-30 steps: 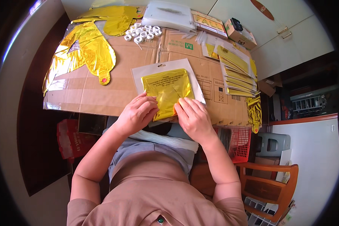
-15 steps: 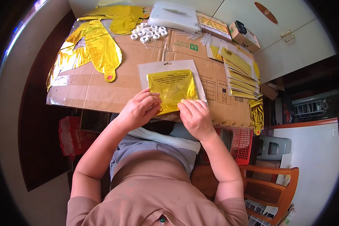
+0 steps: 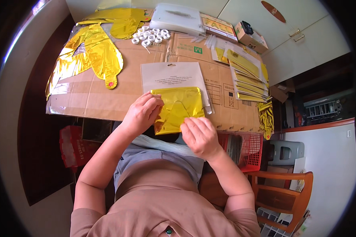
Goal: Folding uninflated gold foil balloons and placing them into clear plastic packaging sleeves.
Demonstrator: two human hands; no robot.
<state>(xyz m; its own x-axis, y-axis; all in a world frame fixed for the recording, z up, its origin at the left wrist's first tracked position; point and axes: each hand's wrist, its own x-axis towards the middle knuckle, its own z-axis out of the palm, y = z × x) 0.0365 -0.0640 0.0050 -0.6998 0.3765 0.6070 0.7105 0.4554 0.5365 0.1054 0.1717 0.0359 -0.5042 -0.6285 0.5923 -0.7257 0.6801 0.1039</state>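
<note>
A folded gold foil balloon [image 3: 177, 108] is stretched between my two hands at the table's near edge. My left hand [image 3: 144, 110] is closed, pinching its left side. Closed fingers of my right hand [image 3: 201, 135] grip its lower right corner. Behind the foil lies a flat packaging bag [image 3: 172, 75] with a white back, small print and a hang hole. The balloon overlaps the bag's lower part and hangs past the table edge; whether its upper edge is still inside the bag I cannot tell.
Cardboard [image 3: 103, 98] covers the table. Unfolded gold balloons [image 3: 105, 51] lie at left, with small white ribbon rolls [image 3: 150, 36] behind. Packed gold foil pieces [image 3: 247, 77] are stacked at right. A clear plastic case [image 3: 177, 19] and a small box [image 3: 251, 37] stand at the back.
Both hands have moved toward me, drawing the gold foil balloon down. More of the bag's white back shows above it, and the printed text no longer lies over the foil.
</note>
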